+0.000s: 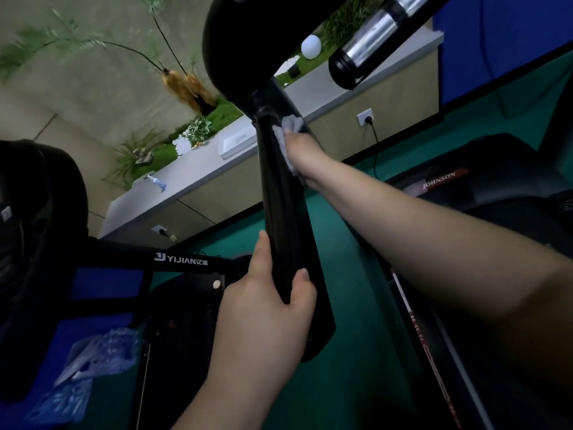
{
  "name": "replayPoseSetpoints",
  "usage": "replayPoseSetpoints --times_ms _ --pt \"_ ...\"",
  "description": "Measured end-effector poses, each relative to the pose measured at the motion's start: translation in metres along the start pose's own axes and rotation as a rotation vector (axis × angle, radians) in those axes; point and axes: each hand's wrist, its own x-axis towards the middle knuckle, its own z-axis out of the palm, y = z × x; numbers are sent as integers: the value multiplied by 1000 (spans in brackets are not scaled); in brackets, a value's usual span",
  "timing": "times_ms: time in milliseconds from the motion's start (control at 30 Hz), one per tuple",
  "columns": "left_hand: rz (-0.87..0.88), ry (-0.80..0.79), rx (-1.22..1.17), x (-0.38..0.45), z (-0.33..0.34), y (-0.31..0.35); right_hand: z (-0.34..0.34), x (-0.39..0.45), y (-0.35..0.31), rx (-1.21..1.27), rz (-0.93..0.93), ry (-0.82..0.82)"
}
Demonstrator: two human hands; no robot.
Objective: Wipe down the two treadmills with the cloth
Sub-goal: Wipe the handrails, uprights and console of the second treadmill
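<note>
Grey cloth [286,131] sits high on the black treadmill upright [280,212], just below its joint with the console housing, pressed flat there under the right hand [299,147]; whether those fingers curl around the cloth cannot be told. The left hand [273,293] is clamped round the lower upright, thumb and fingers wrapped, presumably bracing the post against the wiping pressure. A second treadmill [483,181], marked JOHNSON, stands to the right on the green floor [356,290], untouched.

right hand [302,147] fingers hidden behind cloth [286,136]; treadmill console [248,41] cut off at top edge
</note>
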Motion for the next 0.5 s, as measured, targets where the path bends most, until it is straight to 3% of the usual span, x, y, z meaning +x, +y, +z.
replayPoseSetpoints --times_ms 300,500 --pt "-7 -8 23 -2 0 3 -2 16 -4 99 15 -13" --pt "5 -1 24 -2 2 2 -20 -55 40 71 110 -37"
